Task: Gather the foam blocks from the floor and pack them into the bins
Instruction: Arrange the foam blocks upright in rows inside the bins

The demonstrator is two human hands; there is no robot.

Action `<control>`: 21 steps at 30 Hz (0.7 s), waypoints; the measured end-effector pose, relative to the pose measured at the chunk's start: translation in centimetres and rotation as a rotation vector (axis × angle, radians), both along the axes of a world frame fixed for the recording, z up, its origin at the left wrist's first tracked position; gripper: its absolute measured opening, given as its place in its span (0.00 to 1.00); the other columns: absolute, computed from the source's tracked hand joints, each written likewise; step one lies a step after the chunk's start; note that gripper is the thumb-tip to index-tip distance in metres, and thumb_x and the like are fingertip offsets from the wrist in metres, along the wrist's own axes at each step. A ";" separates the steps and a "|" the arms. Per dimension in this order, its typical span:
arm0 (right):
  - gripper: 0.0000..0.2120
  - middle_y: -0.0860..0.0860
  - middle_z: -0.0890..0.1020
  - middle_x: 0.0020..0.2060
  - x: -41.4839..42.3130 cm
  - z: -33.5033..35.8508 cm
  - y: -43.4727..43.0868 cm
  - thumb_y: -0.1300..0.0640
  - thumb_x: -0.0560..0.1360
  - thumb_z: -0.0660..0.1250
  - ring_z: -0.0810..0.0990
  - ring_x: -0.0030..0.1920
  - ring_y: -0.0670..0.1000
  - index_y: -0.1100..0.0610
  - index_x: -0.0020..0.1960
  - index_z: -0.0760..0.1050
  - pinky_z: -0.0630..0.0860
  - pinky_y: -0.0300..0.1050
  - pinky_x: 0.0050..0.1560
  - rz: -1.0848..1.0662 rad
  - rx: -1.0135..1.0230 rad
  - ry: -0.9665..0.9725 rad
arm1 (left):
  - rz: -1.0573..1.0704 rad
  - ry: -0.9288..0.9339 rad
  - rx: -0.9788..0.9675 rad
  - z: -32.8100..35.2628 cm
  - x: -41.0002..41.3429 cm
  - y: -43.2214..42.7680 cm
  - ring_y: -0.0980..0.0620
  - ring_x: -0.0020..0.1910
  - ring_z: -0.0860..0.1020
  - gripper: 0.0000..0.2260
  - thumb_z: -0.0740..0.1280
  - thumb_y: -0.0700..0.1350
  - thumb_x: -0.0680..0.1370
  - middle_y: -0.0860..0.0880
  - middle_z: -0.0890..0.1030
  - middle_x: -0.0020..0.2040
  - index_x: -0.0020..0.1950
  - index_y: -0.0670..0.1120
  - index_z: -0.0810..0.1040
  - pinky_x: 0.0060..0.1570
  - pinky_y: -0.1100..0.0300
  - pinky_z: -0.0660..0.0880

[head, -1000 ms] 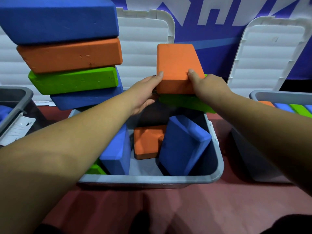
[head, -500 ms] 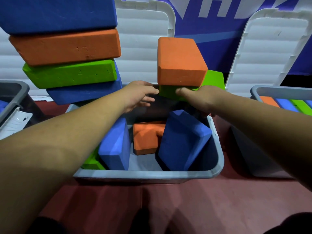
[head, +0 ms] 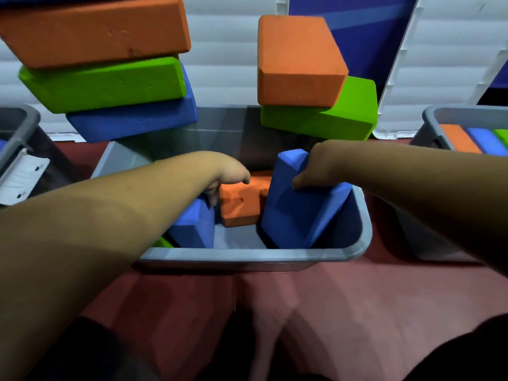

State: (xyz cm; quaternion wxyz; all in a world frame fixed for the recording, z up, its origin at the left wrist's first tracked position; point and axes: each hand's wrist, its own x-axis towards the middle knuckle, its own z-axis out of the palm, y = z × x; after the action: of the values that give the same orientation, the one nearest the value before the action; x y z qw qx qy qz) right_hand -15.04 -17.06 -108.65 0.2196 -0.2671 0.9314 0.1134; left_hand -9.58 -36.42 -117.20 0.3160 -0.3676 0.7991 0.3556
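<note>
Mid-pack: gripping upright blue foam block (head: 297,215) in grey plastic bin (head: 247,255) with right hand (head: 319,166); can't tell left hand (head: 228,171) grip, down by orange foam block (head: 239,207). Yet to pack: tall foam-block stack (head: 104,83), orange-on-green pair (head: 302,78) behind.

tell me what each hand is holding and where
The right hand grips the tilted blue block by its upper end. The left hand dips beside the orange block; its fingers are mostly hidden, so cannot tell.
</note>
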 end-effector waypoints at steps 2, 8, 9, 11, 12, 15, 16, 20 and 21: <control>0.26 0.55 0.76 0.49 -0.3 -0.1 0.0 0.32 0.72 0.70 0.76 0.50 0.60 0.54 0.52 0.74 0.72 0.48 0.52 -0.041 -0.017 -0.016 | 0.070 -0.054 0.077 -1.3 0.0 0.2 0.19 0.64 0.73 0.36 0.63 0.52 0.85 0.34 0.49 0.84 0.86 0.45 0.46 0.62 0.28 0.75; 0.32 0.55 0.78 0.44 -0.5 0.7 -0.6 0.30 0.62 0.75 0.82 0.44 0.61 0.55 0.50 0.76 0.81 0.52 0.52 -0.131 0.014 -0.102 | 0.135 -0.040 0.257 -3.0 -0.3 0.3 0.28 0.62 0.80 0.35 0.63 0.52 0.85 0.31 0.65 0.78 0.85 0.40 0.49 0.64 0.37 0.78; 0.34 0.56 0.79 0.46 -0.5 0.8 -0.7 0.30 0.61 0.76 0.83 0.45 0.62 0.56 0.52 0.76 0.83 0.54 0.52 -0.137 0.029 -0.128 | 0.114 -0.029 0.255 -2.8 -0.4 0.4 0.31 0.63 0.80 0.34 0.62 0.51 0.85 0.33 0.67 0.78 0.84 0.39 0.51 0.65 0.39 0.78; 0.35 0.57 0.81 0.47 -0.4 1.2 -0.8 0.30 0.60 0.77 0.84 0.44 0.61 0.57 0.52 0.76 0.84 0.54 0.48 -0.151 0.043 -0.178 | 0.057 0.007 0.247 -2.3 -0.4 0.4 0.36 0.62 0.81 0.28 0.62 0.47 0.85 0.37 0.71 0.76 0.82 0.38 0.59 0.62 0.41 0.80; 0.34 0.58 0.81 0.48 -0.4 1.4 -0.9 0.31 0.61 0.77 0.84 0.43 0.61 0.57 0.52 0.76 0.85 0.54 0.47 -0.171 0.033 -0.202 | 0.038 0.028 0.250 -2.0 -0.4 0.4 0.38 0.61 0.82 0.25 0.61 0.44 0.84 0.38 0.74 0.73 0.80 0.37 0.64 0.60 0.41 0.81; 0.32 0.60 0.81 0.50 -0.7 2.8 -1.0 0.32 0.66 0.74 0.84 0.46 0.62 0.58 0.54 0.76 0.84 0.53 0.47 -0.285 -0.115 -0.230 | -0.020 0.093 0.300 -1.0 -0.2 0.3 0.38 0.59 0.84 0.21 0.62 0.36 0.82 0.41 0.76 0.69 0.76 0.43 0.71 0.49 0.44 0.84; 0.32 0.60 0.81 0.51 -0.9 3.2 -1.1 0.31 0.66 0.73 0.83 0.47 0.62 0.58 0.54 0.76 0.84 0.53 0.46 -0.331 -0.179 -0.235 | -0.039 0.115 0.323 -0.6 0.0 0.2 0.39 0.57 0.85 0.21 0.62 0.34 0.81 0.42 0.77 0.69 0.74 0.45 0.73 0.46 0.46 0.84; 0.31 0.59 0.80 0.51 -0.5 3.9 -1.3 0.31 0.69 0.72 0.84 0.46 0.60 0.57 0.55 0.75 0.84 0.54 0.49 -0.417 -0.287 -0.284 | -0.059 0.213 0.362 1.9 0.6 -0.7 0.43 0.54 0.83 0.16 0.63 0.35 0.80 0.44 0.82 0.61 0.64 0.47 0.81 0.48 0.50 0.82; 0.31 0.59 0.80 0.50 -0.2 3.9 -1.5 0.31 0.69 0.72 0.84 0.45 0.60 0.57 0.55 0.75 0.84 0.53 0.48 -0.418 -0.276 -0.295 | -0.055 0.235 0.379 2.6 0.8 -1.1 0.43 0.53 0.81 0.15 0.62 0.36 0.81 0.45 0.82 0.59 0.63 0.48 0.81 0.53 0.48 0.81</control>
State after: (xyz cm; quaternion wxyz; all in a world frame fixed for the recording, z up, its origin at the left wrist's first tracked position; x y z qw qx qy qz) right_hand -15.23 -18.51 -104.79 0.3329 -0.1105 0.9309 -0.1021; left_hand -8.76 -37.54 -114.61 0.2937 -0.2358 0.7591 0.5310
